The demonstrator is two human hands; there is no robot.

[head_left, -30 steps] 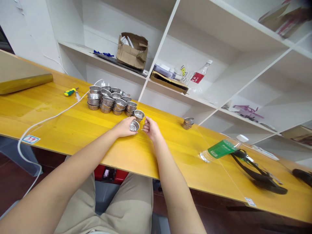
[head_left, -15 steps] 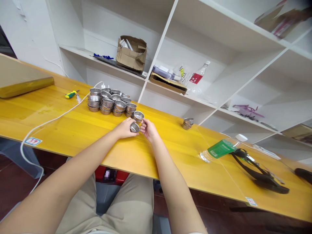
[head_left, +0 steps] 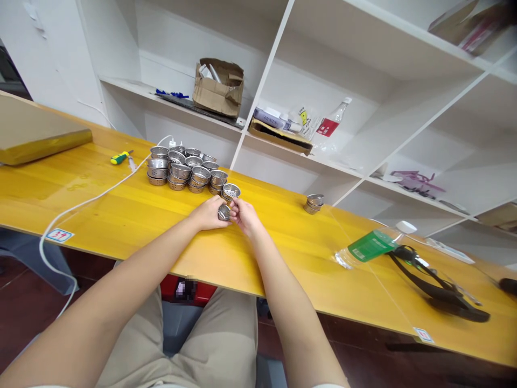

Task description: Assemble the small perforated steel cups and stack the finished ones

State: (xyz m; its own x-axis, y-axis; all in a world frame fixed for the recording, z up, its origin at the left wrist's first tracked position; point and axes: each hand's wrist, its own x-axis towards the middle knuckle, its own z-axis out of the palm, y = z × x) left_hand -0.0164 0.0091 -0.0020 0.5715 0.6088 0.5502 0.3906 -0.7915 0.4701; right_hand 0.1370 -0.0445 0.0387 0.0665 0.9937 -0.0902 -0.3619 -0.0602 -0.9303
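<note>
My left hand [head_left: 210,214] is closed round a small perforated metal cup [head_left: 223,212], which is tilted with its opening towards me. At the cup's right rim, the fingers of my right hand [head_left: 244,216] are pinched together; what they hold, if anything, is too small to make out. Just beyond my hands stands a stack of like cups [head_left: 231,192]. Several more stacked metal cups [head_left: 179,172] form a block behind and to the left of it.
Far right on the yellow table [head_left: 291,253] stands a short cup stack [head_left: 314,203]. A green-labelled bottle [head_left: 374,246] and a black strapped device [head_left: 438,288] lie nearer. To the left are a screwdriver [head_left: 120,157] and a white cable [head_left: 95,200]. White shelves [head_left: 266,64] rise behind.
My right hand has moved in from beside the cup to its rim, its fingers now over the cup's right side. The left hand keeps hold of the cup.
</note>
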